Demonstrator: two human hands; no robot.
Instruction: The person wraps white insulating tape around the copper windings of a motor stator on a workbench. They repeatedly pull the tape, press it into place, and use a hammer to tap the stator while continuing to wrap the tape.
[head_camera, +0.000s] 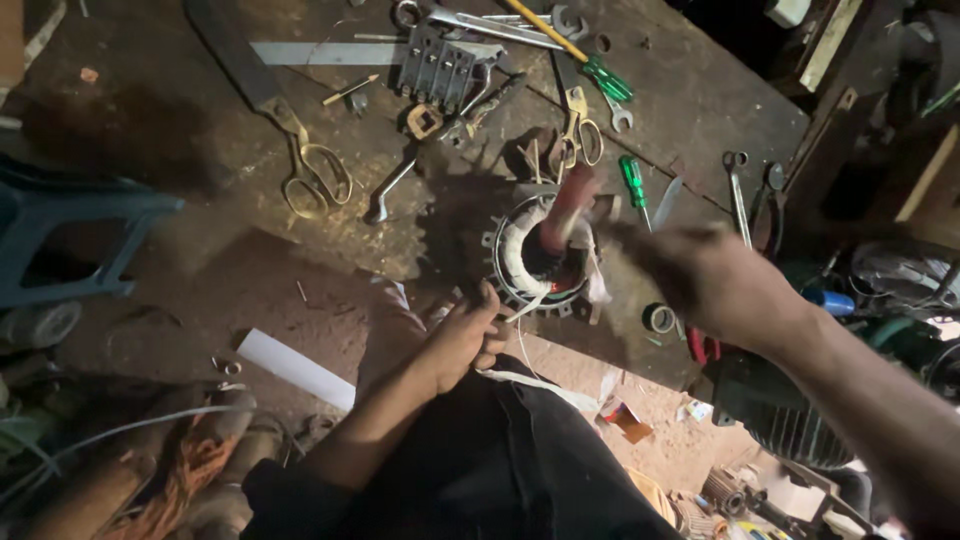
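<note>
A round motor stator (503, 262) with white-wrapped windings stands on the dark workbench (200, 150). My left hand (462, 338) has its fingers curled on the stator's lower left rim, beside a white strip (545, 387) that trails down over my dark trousers. My right hand (712, 282) is blurred to the right of the stator. It grips a reddish-brown tool (568, 205) whose end reaches over the stator's open middle. What kind of tool it is cannot be made out through the blur.
Yellow-handled scissors (318, 178), spanners, a metal ruler (320, 52) and green screwdrivers (632, 180) lie behind the stator. A tape roll (658, 318) sits to its right and a second motor (780, 412) at lower right. A blue stool (60, 240) is at left, a white tube (295, 368) below.
</note>
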